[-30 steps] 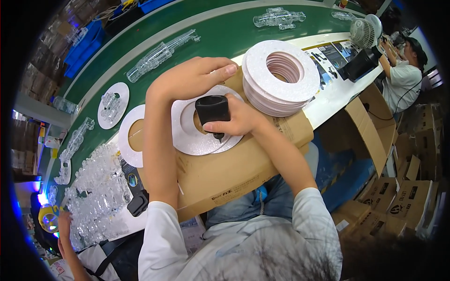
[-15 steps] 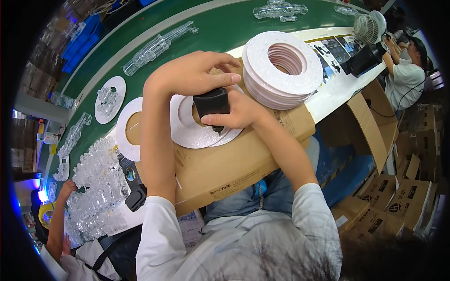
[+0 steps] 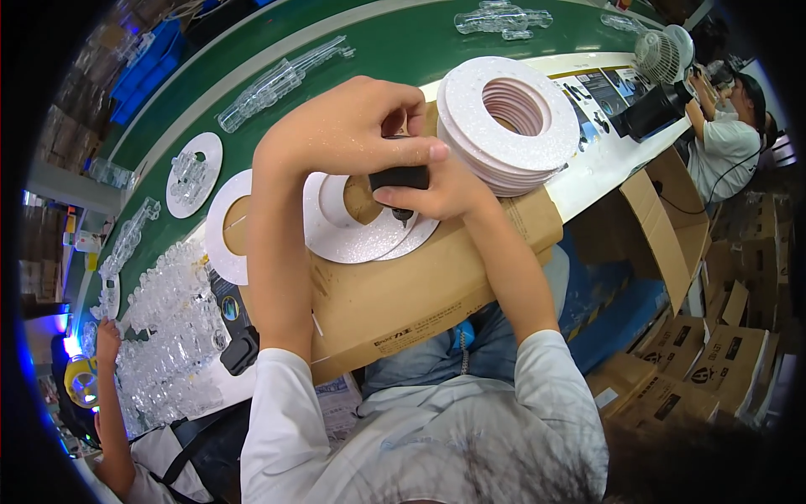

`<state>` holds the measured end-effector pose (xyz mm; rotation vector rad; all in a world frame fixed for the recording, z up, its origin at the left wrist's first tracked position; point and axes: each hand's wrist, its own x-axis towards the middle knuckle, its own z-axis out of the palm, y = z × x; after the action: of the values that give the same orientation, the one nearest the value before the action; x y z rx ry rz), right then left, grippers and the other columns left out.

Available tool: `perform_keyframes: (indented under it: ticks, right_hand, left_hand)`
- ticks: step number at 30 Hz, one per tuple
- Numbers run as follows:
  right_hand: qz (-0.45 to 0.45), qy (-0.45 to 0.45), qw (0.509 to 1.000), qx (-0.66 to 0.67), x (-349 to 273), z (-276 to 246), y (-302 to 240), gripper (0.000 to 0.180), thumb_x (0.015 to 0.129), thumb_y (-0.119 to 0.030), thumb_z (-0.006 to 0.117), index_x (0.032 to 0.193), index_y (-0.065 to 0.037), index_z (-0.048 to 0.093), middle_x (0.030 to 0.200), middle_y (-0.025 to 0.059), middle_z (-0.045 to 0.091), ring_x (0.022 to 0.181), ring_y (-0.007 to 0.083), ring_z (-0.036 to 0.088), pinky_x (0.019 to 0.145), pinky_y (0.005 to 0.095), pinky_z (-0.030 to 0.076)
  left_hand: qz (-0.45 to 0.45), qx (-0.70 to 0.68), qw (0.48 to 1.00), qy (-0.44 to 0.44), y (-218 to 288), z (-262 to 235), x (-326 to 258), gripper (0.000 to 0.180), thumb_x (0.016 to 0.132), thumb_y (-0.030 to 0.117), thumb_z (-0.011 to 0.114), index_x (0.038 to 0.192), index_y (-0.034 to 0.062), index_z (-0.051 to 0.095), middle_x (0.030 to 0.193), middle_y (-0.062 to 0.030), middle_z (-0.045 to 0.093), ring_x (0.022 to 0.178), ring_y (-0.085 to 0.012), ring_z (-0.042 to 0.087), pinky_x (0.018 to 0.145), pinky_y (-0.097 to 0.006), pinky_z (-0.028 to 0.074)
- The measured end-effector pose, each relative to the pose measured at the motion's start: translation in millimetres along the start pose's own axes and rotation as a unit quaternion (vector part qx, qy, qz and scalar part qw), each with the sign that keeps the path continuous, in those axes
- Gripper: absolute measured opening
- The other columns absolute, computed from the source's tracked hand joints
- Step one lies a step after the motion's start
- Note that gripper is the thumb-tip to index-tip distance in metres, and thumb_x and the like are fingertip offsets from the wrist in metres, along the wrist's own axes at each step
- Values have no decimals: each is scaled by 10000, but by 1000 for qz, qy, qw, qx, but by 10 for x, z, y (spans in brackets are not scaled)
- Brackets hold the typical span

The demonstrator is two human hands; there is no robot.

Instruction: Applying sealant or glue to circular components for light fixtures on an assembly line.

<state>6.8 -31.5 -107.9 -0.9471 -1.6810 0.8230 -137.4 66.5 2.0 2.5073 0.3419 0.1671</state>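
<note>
My right hand (image 3: 449, 191) grips a black block-shaped thing with a small pointed tip (image 3: 396, 177), its tip slanting down. From above, my left hand (image 3: 357, 126) bends over the same thing, fingers curled at its upper end and thumb lying toward my right hand. Part of the black thing is hidden by both hands. Just under the tip, overlapping flat white foam rings (image 3: 336, 242) lie on a brown cardboard box (image 3: 411, 290) across my lap. Another white ring (image 3: 220, 252) rests left of my left forearm. A stack of white foam rings (image 3: 457, 126) stands right of my hands.
Clear plastic parts (image 3: 172, 336) crowd the left of the table, near a co-worker's hand (image 3: 107, 340). More clear pieces (image 3: 277, 84) lie on the green belt (image 3: 390, 50). A fan (image 3: 659, 52) and an open carton (image 3: 663, 218) are to the right.
Both hands have shifted slightly right with the black thing. My left fingers are now more curled over its top. The co-worker's hand at left has moved a little up.
</note>
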Motion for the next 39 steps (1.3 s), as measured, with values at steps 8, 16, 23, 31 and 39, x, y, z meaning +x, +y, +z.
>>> perform_keyframes:
  ticks: [8, 16, 23, 31, 39]
  right_hand:
    - [42, -58, 997, 2, 30, -32, 94, 281, 763, -172, 798, 941, -14, 649, 822, 80, 676, 766, 188, 644, 681, 337, 509]
    - [71, -66, 995, 27, 36, -13, 83, 284, 766, -188, 800, 919, -8, 642, 794, 79, 671, 721, 173, 639, 639, 321, 503]
    - [20, -28, 999, 36, 36, 18, 74, 263, 791, -213, 768, 780, 7, 623, 630, 95, 623, 582, 191, 619, 554, 328, 481]
    - [87, -61, 994, 26, 19, -25, 123, 316, 762, -200, 808, 951, -3, 647, 833, 81, 677, 766, 174, 642, 670, 322, 509]
    - [91, -63, 994, 14, 27, -42, 78, 331, 752, -205, 816, 956, -3, 650, 836, 80, 673, 777, 174, 644, 683, 322, 514]
  left_hand:
    - [-37, 62, 997, -19, 5, 9, -27, 519, 697, 452, 813, 660, 20, 527, 560, -50, 459, 524, -158, 407, 480, -309, 350]
    - [-31, 63, 997, -19, 41, -23, -19, 484, 642, 353, 838, 575, -4, 517, 517, -48, 425, 491, -149, 388, 459, -309, 338]
    - [40, 74, 996, 2, -36, 3, -2, 456, 650, 310, 844, 592, -16, 531, 514, -94, 416, 476, -192, 378, 453, -322, 333]
    - [65, 80, 995, 5, -50, 17, 8, 446, 662, 294, 836, 598, -18, 525, 526, -130, 403, 476, -238, 355, 451, -346, 317]
    - [88, 90, 992, 3, -90, 18, 28, 451, 675, 300, 831, 603, -23, 525, 539, -154, 416, 483, -272, 368, 464, -366, 319]
